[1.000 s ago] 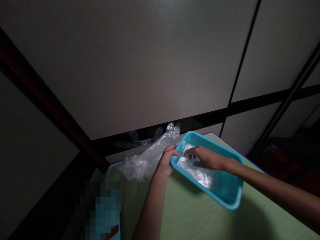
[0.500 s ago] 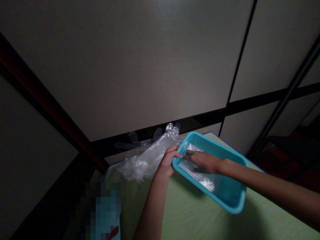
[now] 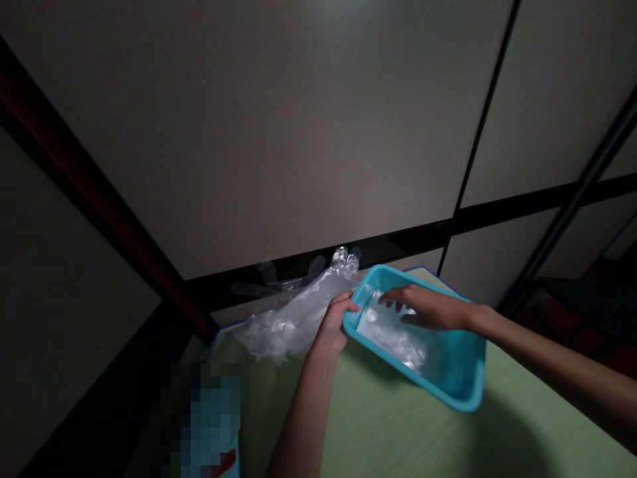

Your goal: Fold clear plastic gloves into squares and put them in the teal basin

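My left hand point(image 3: 337, 322) grips the near-left end of a turquoise plastic basin point(image 3: 423, 382), thumb over the rim. The basin is tilted above the green tabletop. Inside it lies a flat stack of clear plastic gloves or film point(image 3: 393, 338); its exact kind is hard to make out. Over this stack hovers my right hand point(image 3: 423, 307), fingers spread and bent downward, holding nothing that I can see. Left of the basin, a loose pile of clear disposable plastic gloves point(image 3: 293, 322) lies at the table's back edge, some finger shapes sticking up.
The green table point(image 3: 378, 438) has a blue edge and stands against a pale panelled cabinet point(image 3: 318, 146) with a dark horizontal strip. A pixelated light-blue item point(image 3: 213, 425) is at the lower left. Dark red shapes show at the far right.
My right hand has lifted off the clear plastic in the basin and its fingers have spread. The basin has tipped slightly; my left hand keeps its hold on the rim.
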{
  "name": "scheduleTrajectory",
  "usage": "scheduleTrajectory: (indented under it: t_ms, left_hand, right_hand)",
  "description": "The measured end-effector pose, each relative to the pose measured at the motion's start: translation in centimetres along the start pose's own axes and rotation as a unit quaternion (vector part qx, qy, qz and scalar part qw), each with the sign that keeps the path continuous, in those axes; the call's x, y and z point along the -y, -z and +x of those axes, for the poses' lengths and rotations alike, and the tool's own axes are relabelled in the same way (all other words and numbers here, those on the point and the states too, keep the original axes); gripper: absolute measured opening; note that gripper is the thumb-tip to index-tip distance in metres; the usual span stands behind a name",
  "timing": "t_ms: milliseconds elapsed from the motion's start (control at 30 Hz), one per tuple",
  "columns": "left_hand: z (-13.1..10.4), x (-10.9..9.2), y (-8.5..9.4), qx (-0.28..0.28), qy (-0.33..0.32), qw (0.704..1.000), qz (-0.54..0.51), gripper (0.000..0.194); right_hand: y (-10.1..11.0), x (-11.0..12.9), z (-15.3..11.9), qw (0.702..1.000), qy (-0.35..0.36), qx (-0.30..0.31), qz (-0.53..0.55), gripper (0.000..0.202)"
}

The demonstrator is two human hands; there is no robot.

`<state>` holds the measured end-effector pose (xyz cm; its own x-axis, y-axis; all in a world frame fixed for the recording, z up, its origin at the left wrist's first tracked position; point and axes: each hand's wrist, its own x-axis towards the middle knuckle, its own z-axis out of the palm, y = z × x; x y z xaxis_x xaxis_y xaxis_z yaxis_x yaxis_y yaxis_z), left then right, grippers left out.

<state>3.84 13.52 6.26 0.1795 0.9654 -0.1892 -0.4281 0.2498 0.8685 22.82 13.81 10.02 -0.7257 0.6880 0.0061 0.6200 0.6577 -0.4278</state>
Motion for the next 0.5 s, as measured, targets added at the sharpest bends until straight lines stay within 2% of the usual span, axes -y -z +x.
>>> scheduleTrajectory:
  t_ms: [167,267,367,500]
  left_hand:
    - [0.8,1.1,0.2,-0.015,-0.026,0.999,-0.014,0.009]
    - [1.2,2.1,-0.3,-0.032,-0.046,0.998,-0.028,0.010]
    - [1.5,3.3,-1.0,-0.046,-0.063,0.996,-0.043,0.012]
    - [1.8,4.8,-1.7,-0.058,-0.074,0.994,-0.046,0.016]
  right_hand:
    - [1.1,0.0,-1.2,0.998,-0.019,-0.062,-0.012,0.024]
    - [1.5,0.3,-2.5,0.996,-0.047,-0.077,0.000,0.027]
    - [0.8,-0.1,-3.8,0.996,-0.055,-0.064,-0.021,0.032]
    - [-0.9,-1.2,-4.8,0.991,-0.061,-0.066,-0.102,0.025]
